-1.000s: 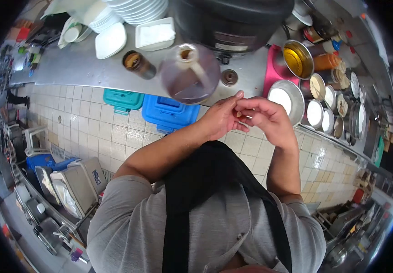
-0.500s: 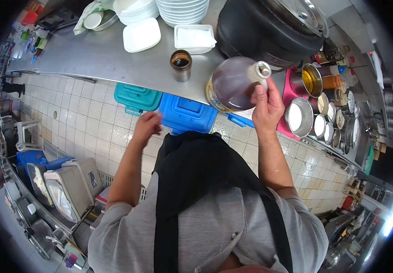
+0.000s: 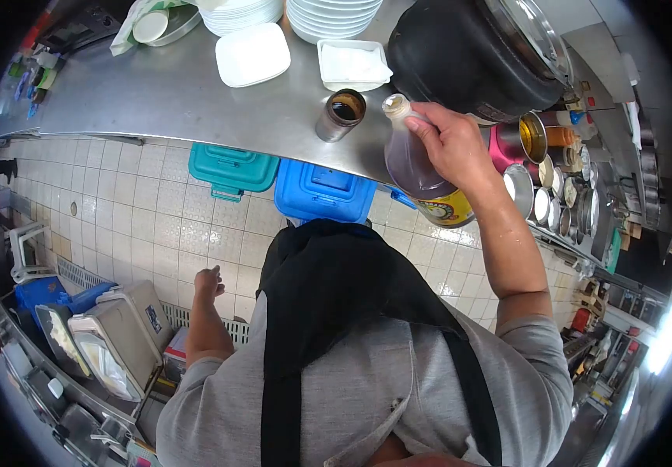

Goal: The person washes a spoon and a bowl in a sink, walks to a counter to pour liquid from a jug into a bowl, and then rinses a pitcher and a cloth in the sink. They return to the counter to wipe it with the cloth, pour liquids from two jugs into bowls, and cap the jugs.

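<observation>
My right hand (image 3: 451, 144) is closed round the neck and handle of a large clear plastic jug (image 3: 418, 163) with dark liquid inside and a yellow label low on its side. The uncapped jug is tilted, its mouth toward the upper left. Close to that mouth, a metal canister (image 3: 341, 117) with dark brown liquid in it stands on the steel counter (image 3: 157, 93). I see no stream between them. Low at my left side, over the floor, my left hand (image 3: 210, 282) hangs with loosely bent fingers and no visible object.
White dishes (image 3: 253, 54) and stacked bowls (image 3: 334, 17) line the back of the counter. A big black pot (image 3: 472, 62) stands behind the jug. Metal seasoning pans (image 3: 518, 189) fill the right side. Green (image 3: 232, 166) and blue (image 3: 325, 191) lidded bins sit below the front edge.
My right hand has tipped the jug, swinging its mouth left toward the canister and its base right. My left hand has dropped back toward my side.
</observation>
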Action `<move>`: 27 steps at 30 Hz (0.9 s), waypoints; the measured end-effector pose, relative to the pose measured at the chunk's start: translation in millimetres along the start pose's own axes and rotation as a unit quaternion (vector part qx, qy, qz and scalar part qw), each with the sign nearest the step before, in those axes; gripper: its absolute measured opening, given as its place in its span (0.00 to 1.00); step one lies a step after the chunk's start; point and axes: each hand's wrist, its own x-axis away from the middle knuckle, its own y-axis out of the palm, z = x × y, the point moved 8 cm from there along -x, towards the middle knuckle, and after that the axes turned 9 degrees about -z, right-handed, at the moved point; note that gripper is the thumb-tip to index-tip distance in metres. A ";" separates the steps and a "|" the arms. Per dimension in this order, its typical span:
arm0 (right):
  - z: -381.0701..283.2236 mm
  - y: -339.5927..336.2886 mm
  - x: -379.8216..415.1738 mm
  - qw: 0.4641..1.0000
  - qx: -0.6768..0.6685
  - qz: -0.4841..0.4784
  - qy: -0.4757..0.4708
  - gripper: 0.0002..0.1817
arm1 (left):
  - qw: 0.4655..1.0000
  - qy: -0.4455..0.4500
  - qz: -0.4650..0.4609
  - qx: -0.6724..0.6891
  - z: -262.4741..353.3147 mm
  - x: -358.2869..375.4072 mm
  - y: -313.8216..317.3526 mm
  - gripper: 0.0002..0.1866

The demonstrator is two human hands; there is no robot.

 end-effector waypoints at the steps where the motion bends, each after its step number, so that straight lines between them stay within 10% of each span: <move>1: -1.8 3.7 -2.8 0.999 0.020 -0.029 0.017 0.13 | 1.000 0.014 -0.022 0.004 5.5 -2.9 7.4 0.13; 12: -17.5 24.5 -25.4 0.977 0.129 -0.149 0.086 0.14 | 0.987 0.134 -0.086 -0.032 94.1 3.3 59.6 0.19; 27: -29.9 33.5 -48.0 0.936 0.227 -0.252 0.093 0.16 | 0.997 0.038 -0.064 -0.009 23.4 -15.0 36.9 0.16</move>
